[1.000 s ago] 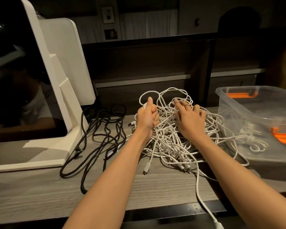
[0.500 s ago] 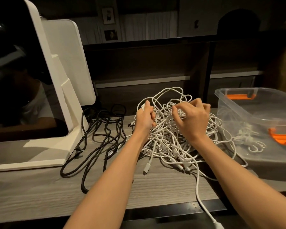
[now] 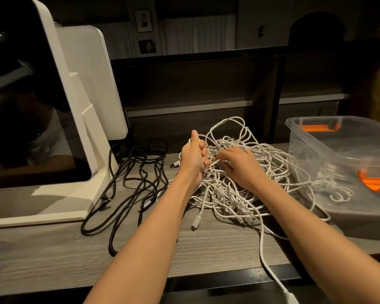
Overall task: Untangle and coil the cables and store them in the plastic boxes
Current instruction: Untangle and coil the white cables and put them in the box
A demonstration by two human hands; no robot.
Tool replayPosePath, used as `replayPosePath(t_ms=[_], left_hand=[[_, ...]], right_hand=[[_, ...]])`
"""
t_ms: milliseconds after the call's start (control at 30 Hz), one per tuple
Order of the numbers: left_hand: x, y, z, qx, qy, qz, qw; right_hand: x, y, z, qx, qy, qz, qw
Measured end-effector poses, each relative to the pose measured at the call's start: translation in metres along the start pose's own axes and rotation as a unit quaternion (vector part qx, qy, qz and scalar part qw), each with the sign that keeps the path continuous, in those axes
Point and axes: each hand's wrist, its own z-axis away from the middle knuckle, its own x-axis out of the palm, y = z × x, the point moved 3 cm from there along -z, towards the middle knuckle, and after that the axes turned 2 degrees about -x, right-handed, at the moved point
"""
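While no strand has yet been freed, the scene is laid out as follows.

White cables: the white tangle (image 3: 239,172) is heaped on the wooden tabletop (image 3: 53,249), directly under and between both hands, so that it can be worked from either side at once; no coil has been formed.

Left hand: the left hand (image 3: 192,157) is closed in a fist round a bunch of white strands at the tangle's left edge, thumb raised; it is judged to be used as an anchor so that the heap does not slide.

Right hand: the right hand (image 3: 239,165) is laid on top of the heap just right of the left hand, fingers curled and narrowed on a single strand close to the left fist, apparently so that one line can be picked out. Whether the strand is truly pinched cannot be told.

Loose ends: one connector (image 3: 196,220) hangs out nearer than the left wrist, and one white lead (image 3: 270,268) is trailed off the near table edge.

Black cables: the black cables (image 3: 130,185) are left untouched, well left of the left hand, spread loosely.

Plastic box: the clear plastic box (image 3: 294,137) with orange clips is kept open just right of the right hand, within reach; some white cable is seen through its wall.

White stand: a white screen stand (image 3: 83,106) is set far left, beyond the black cables.
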Motion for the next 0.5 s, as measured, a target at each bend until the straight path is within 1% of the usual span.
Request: replayPosePath(t_ms=[100,200,267,300,367,400,433,500], left_hand=[[0.003,-0.004,0.000,-0.067,-0.048,0.032,0.996],[0.003,-0.007,0.000,-0.161,-0.095,0.066,0.980],[0.003,-0.005,0.002,-0.192,-0.099,0.083,0.973],[0.002,-0.004,0.001,-0.181,-0.088,0.067,0.977],[-0.001,-0.002,0.000,-0.119,-0.052,-0.005,0.992],[-0.002,-0.001,-0.001,-0.089,-0.037,-0.028,0.995],[-0.003,-0.001,-0.001,-0.075,-0.030,-0.032,0.996],[-0.003,-0.001,-0.002,-0.079,-0.032,-0.009,0.996]], right_hand=[[0.002,0.008,-0.001,0.048,0.027,-0.008,0.998],[0.003,0.017,0.000,0.088,0.071,-0.034,0.993],[-0.001,0.019,0.001,0.092,0.111,-0.055,0.988],[-0.005,0.018,0.002,0.091,0.137,-0.068,0.984],[-0.014,0.015,0.005,0.092,0.183,-0.073,0.976],[-0.016,0.012,0.005,0.082,0.179,-0.058,0.979],[-0.015,0.010,0.005,0.066,0.153,-0.038,0.985],[-0.007,0.007,0.003,0.049,0.081,0.000,0.995]])
